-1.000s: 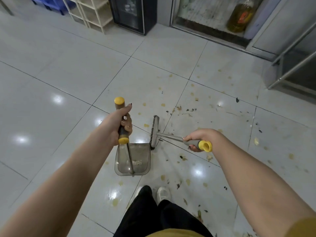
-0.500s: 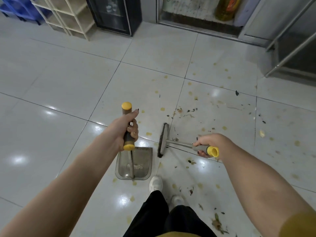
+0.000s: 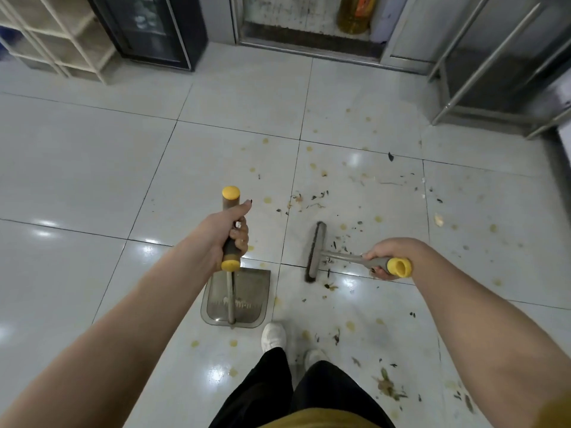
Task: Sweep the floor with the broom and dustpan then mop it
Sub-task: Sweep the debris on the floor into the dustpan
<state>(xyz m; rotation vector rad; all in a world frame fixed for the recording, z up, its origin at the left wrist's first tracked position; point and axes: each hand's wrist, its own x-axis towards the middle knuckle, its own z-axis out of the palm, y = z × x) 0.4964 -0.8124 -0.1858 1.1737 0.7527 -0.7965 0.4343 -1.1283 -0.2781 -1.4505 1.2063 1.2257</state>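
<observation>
My left hand (image 3: 227,234) grips the yellow-capped handle of a grey dustpan (image 3: 247,299) whose pan rests flat on the tiled floor just ahead of my feet. My right hand (image 3: 386,256) grips the yellow-ended handle of a broom, and the broom head (image 3: 315,251) stands on the floor a little right of the pan, apart from it. Dark leaf scraps and yellow spots (image 3: 336,251) lie scattered around and right of the broom head. More debris (image 3: 387,386) lies near my right foot.
A black glass-door cabinet (image 3: 148,29) and a pale open shelf unit (image 3: 52,35) stand at the back left. A doorway with a yellow bottle (image 3: 355,13) is at the back centre. A metal frame (image 3: 482,66) stands at the back right. My white shoes (image 3: 273,336) are behind the pan.
The broom head has swung right, away from the dustpan's mouth, leaving a wider gap. I have stepped forward, so the cabinets at the back look closer.
</observation>
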